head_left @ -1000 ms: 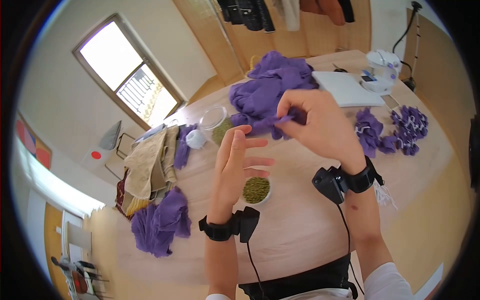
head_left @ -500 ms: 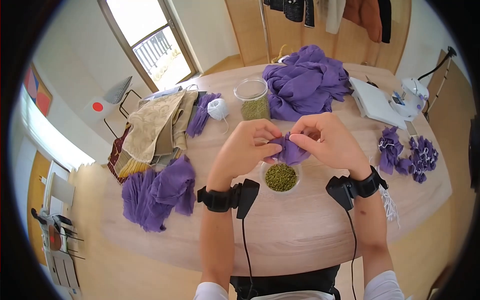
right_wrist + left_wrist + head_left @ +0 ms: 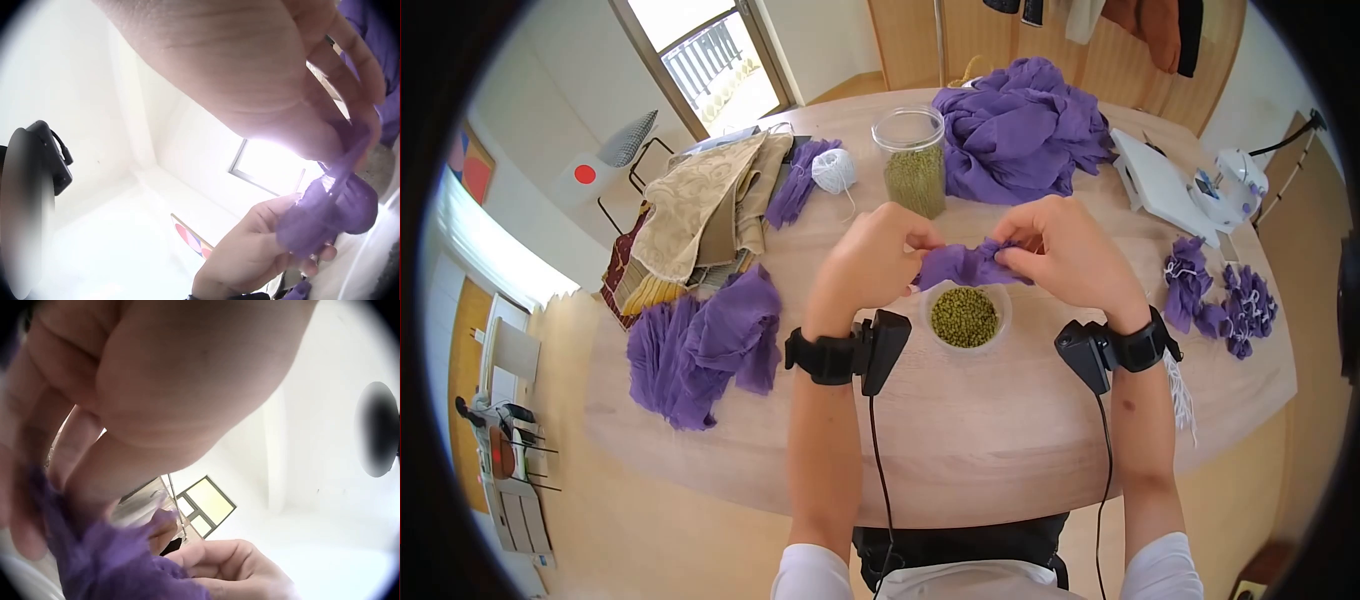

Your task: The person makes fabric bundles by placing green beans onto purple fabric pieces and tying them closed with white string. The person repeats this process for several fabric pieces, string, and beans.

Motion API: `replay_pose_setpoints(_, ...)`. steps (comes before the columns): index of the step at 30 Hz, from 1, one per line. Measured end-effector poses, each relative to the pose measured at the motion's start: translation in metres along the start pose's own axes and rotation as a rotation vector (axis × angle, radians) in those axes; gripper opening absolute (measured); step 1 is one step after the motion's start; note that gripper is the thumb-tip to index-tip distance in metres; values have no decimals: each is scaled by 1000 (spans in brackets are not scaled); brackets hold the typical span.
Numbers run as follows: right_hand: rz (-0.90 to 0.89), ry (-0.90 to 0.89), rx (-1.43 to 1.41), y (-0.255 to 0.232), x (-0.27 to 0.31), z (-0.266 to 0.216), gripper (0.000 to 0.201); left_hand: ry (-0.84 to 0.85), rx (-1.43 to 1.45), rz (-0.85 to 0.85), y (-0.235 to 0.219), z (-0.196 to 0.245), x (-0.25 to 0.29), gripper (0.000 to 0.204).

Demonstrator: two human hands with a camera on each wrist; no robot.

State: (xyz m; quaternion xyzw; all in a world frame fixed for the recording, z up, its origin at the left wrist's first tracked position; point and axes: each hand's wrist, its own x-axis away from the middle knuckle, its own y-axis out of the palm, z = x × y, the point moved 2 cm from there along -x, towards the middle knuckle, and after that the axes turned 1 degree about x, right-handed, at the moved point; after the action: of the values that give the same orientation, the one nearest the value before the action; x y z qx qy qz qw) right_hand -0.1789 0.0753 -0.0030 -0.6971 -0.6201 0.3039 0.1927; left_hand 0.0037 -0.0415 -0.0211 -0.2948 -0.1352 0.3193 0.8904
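A small strip of purple cloth (image 3: 966,264) is stretched between the two hands, just above a round tub of green beans (image 3: 965,318). The left hand (image 3: 874,258) pinches its left end and the right hand (image 3: 1072,254) pinches its right end. In the left wrist view the cloth (image 3: 119,565) hangs from the left hand's fingers, with the right hand (image 3: 234,569) at its far end. The right wrist view shows the cloth (image 3: 325,215) sheer and folded, with the left hand (image 3: 247,250) gripping its other end.
Behind the hands stand a clear jar of beans (image 3: 915,178) and a purple fabric heap (image 3: 1025,130). Left lie a white yarn ball (image 3: 833,171), beige fabrics (image 3: 695,205) and purple cloth (image 3: 705,350). Right are a sewing machine (image 3: 1235,185) and tied purple bundles (image 3: 1248,308).
The left hand has come in from open fingers to pinch the cloth beside the right hand. Since then the hands have moved apart slightly, spreading the cloth sideways. The head view has shifted.
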Motion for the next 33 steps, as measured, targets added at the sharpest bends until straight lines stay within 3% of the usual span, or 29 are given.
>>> replay_pose_setpoints(12, 50, -5, 100, 1, 1, -3, 14, 146, -66, 21, -2, 8, 5, 16)
replay_pose_setpoints(33, 87, -45, 93, -11, 3, 4, 10, 58, -124, 27, -3, 15, 7, 16)
